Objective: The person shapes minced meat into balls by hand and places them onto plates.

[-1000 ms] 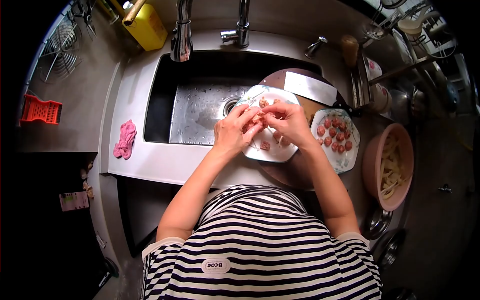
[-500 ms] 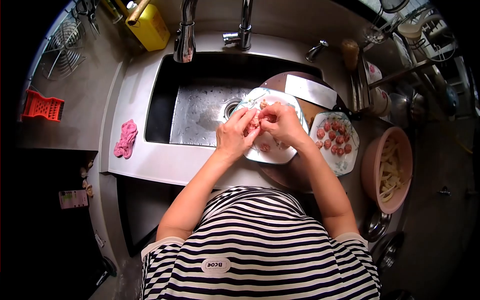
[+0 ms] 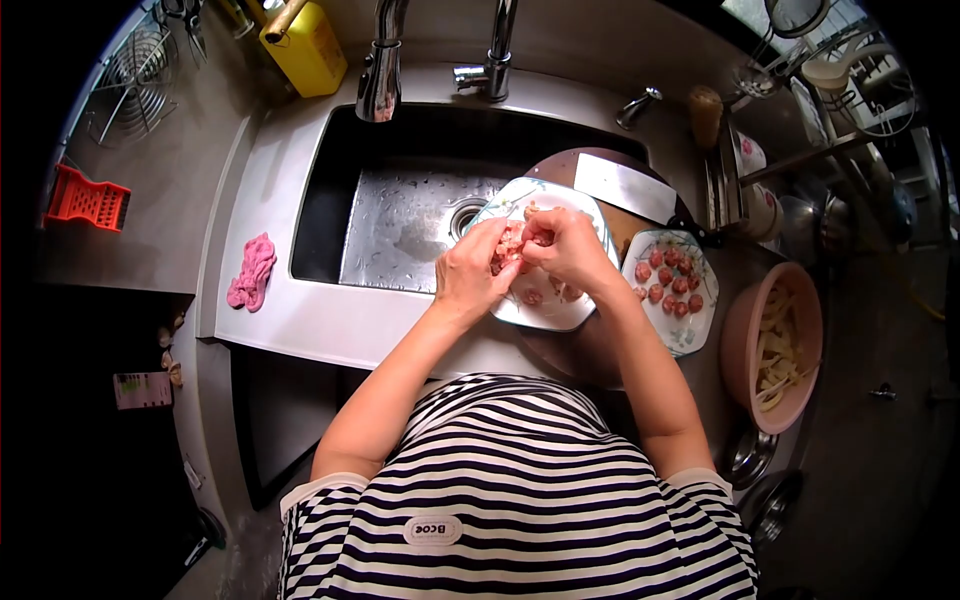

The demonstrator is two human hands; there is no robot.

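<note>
My left hand [image 3: 468,270] cups a lump of raw minced meat [image 3: 509,243] with its fingers and thumb curled round it. Against the same lump, my right hand [image 3: 572,252] pinches with thumb and fingertips; a bit of meat shows there. Both hands are over a white patterned plate [image 3: 545,318], on which smaller pieces of meat [image 3: 531,296] lie. To the right, a second plate [image 3: 688,338] carries several small round meatballs [image 3: 668,276]. Part of the first plate is hidden under my hands.
Both plates stand by a round chopping board [image 3: 560,352] overlapping the sink [image 3: 395,225]. A cleaver [image 3: 625,186] lies behind them. At right is a pink basin [image 3: 735,345] of pale strips. A pink cloth [image 3: 252,272] lies left; the faucet [image 3: 380,85] hangs above the sink.
My fingers have shifted slightly on the meat, and more of the lump shows between my hands. The whole view has moved a little; plates and meatballs stay in place.
</note>
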